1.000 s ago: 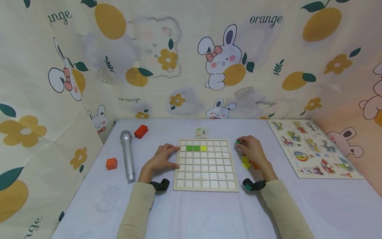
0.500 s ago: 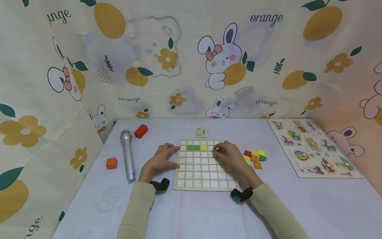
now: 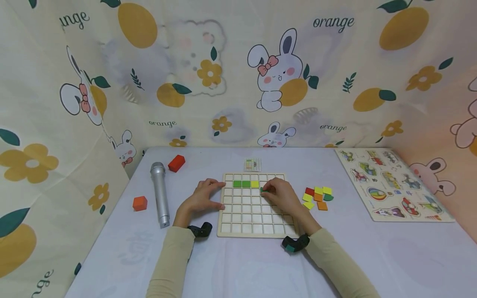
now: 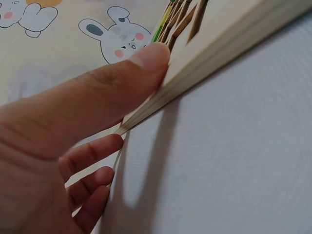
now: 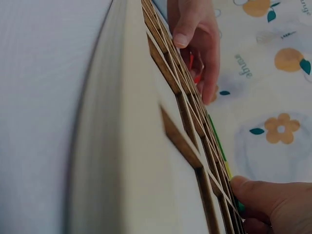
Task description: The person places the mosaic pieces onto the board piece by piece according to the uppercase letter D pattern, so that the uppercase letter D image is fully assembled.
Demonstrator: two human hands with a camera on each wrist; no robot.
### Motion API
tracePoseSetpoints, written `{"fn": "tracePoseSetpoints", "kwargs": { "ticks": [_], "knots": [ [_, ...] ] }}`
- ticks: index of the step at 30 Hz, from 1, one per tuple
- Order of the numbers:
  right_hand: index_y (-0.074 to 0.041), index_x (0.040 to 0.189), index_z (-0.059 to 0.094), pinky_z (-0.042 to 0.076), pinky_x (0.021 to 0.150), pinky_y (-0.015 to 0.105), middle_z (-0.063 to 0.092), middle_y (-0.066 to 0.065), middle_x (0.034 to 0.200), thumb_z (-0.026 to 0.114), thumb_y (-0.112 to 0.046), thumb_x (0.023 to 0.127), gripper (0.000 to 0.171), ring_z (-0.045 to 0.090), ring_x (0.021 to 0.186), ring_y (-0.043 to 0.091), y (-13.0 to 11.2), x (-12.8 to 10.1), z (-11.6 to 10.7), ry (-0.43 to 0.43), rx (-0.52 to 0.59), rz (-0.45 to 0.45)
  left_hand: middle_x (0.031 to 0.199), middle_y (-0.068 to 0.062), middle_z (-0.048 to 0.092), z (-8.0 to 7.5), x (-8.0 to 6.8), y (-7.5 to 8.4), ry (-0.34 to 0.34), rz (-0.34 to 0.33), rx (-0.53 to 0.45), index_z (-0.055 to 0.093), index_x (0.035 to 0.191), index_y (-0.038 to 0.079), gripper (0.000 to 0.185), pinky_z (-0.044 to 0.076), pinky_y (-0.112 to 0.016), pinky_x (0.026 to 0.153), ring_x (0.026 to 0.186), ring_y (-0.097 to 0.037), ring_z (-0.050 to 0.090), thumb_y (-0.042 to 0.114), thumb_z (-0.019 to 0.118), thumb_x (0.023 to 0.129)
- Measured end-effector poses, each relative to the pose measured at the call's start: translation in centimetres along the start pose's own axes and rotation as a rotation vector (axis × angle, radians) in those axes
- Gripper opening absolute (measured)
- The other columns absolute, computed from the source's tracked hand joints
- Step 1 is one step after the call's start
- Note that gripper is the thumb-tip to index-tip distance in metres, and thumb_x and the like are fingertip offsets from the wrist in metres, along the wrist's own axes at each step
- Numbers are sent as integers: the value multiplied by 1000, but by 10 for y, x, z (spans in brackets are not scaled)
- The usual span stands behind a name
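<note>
Green tile (image 3: pixel 263 190), one of them, pinched in the grip of the right hand (image 3: pixel 280 195), low over the grid board (image 3: pixel 257 231), just right of the yellow tile in the second row. Fingers curled round it, tips down among the cells. Over on the other side the left hand (image 3: pixel 203 198) has the board's left edge, thumb on top and fingers bent beside it, holding it steady on the surface (image 3: pixel 238 265).

Count what's seated: two green tiles (image 3: pixel 241 184), one yellow tile (image 3: pixel 254 184), side by side in a row. Loose pile of tiles (image 3: pixel 318 197) to the right of the board, roughly eight, red, yellow, orange, green. Small pattern card (image 3: pixel 252 165) just behind the board. Further out: one silver microphone (image 3: pixel 160 194), two orange-red blocks (image 3: pixel 139 203), one peg puzzle (image 3: pixel 391 184) far right.

The right hand covers several cells, so the head view can't say whether the tile is seated. The left wrist view alone shows the thumb (image 4: pixel 117 87) lying on the board's rim; the right wrist view skims along the wooden ribs.
</note>
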State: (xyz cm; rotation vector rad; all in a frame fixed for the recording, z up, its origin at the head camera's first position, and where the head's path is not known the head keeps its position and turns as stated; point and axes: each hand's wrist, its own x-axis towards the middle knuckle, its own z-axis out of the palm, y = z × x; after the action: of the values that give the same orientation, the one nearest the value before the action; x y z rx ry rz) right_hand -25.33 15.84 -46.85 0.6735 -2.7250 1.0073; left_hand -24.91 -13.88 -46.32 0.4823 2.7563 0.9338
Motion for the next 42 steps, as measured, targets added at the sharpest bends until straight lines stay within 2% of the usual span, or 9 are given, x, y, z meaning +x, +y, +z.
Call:
{"fn": "tracePoseSetpoints", "kwargs": {
  "ticks": [3, 10, 17, 25, 31, 37, 42],
  "knots": [
    [-11, 88, 68, 48, 72, 30, 63, -1, 88, 73, -16, 81, 9, 56, 80, 12, 0, 0, -1, -3, -2, 2, 136, -6, 40, 1, 0, 0, 1, 2, 2, 45, 139, 22, 78, 32, -50, 102, 126, -27, 28, 32, 81, 71],
    [-7, 100, 69, 49, 73, 30, 64, 3, 94, 69, -13, 84, 17, 58, 82, 13, 0, 0, -3, -39, 19, -10, 137, -6, 39, 0, 1, 0, -10, 5, 2, 45, 140, 22, 79, 33, -49, 101, 125, -27, 29, 33, 81, 70],
    [-10, 92, 70, 48, 72, 29, 60, 0, 91, 68, -9, 84, 8, 55, 81, 12, 1, 0, -4, -78, 24, -41, 137, -6, 38, -1, 2, -2, -20, 11, 10, 44, 140, 22, 79, 30, -49, 102, 126, -27, 28, 35, 80, 71],
    [-9, 101, 68, 47, 74, 31, 59, 1, 93, 67, -11, 85, 16, 53, 81, 13, 5, -2, -10, -102, 34, -35, 136, -6, 39, 2, 3, -4, -16, 19, 12, 44, 140, 22, 79, 31, -50, 102, 126, -28, 29, 36, 80, 71],
    [-8, 106, 66, 48, 74, 35, 59, 4, 97, 65, -9, 86, 20, 55, 85, 18, 15, -7, -31, -49, 37, -1, 137, -5, 38, 2, 2, -2, -17, 13, -2, 44, 139, 23, 78, 30, -49, 102, 126, -26, 28, 35, 80, 71],
    [-7, 106, 66, 46, 72, 37, 60, 8, 99, 65, -10, 86, 20, 53, 86, 22, 34, -21, -60, 7, -35, 41, 137, -5, 38, 0, 2, -2, -18, 13, 0, 44, 140, 22, 78, 30, -49, 103, 126, -26, 28, 34, 80, 71],
    [-5, 105, 67, 47, 69, 36, 62, 10, 98, 68, -8, 84, 21, 54, 84, 23, 54, -33, -82, 11, -92, 74, 137, -6, 38, 0, 2, -1, -16, 12, 1, 45, 139, 22, 78, 31, -50, 102, 126, -27, 28, 35, 80, 71]
  ]
}}
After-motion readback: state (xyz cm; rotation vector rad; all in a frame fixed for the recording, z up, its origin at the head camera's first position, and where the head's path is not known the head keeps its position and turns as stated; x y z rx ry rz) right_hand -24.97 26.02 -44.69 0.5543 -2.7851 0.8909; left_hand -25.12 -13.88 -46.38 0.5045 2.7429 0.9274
